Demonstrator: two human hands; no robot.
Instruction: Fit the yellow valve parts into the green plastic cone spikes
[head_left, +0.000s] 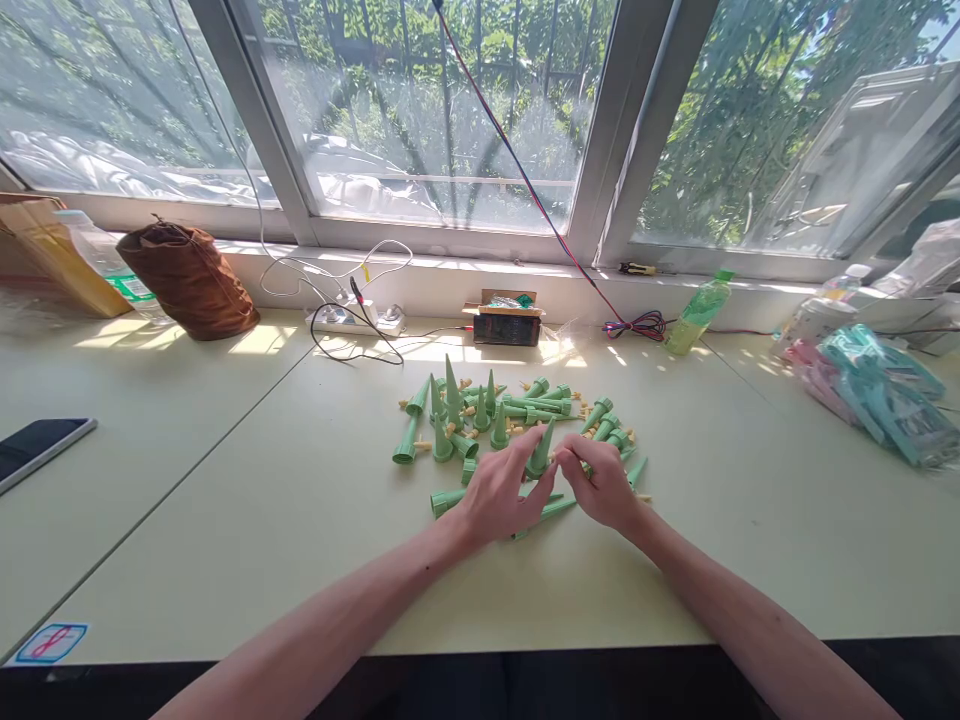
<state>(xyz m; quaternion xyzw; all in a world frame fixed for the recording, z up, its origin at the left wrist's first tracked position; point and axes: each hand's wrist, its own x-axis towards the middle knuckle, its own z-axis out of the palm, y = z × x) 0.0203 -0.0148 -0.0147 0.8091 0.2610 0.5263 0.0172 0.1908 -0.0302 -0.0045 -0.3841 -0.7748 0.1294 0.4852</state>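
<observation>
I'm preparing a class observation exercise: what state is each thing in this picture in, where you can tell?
Left hand: holding a green cone
Right hand: fingers curled closed at that cone's side
Held cone: tip up
Other green cones: some standing, others lying on their sides
Phone: flat, screen dark
Green bottle: capped
Red-and-black cable: bundled at its lower end

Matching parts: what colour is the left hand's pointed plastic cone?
The pointed plastic cone is green, best seen in the head view.
</observation>
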